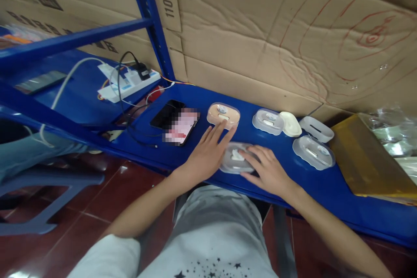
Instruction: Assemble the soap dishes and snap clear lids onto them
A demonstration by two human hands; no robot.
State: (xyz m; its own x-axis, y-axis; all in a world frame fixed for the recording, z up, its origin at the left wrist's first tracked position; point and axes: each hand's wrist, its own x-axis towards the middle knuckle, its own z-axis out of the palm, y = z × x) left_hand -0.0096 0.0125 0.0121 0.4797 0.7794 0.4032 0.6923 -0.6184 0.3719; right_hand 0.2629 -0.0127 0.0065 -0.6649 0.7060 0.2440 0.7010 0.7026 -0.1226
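Observation:
On the blue shelf a clear plastic dish with a small white piece in it lies between my hands. My left hand has its fingers spread, their tips over the near edge of a peach-coloured dish. My right hand reaches over the right side of the clear dish with fingers apart, one fingertip near the white piece. Further right are a clear-and-white dish, a cream dish, a grey slotted piece and another clear dish.
A lit phone and a dark one lie left, beside cables. A power strip sits behind the blue frame post. An open cardboard box with plastic-wrapped items stands right. Another person's leg shows at left.

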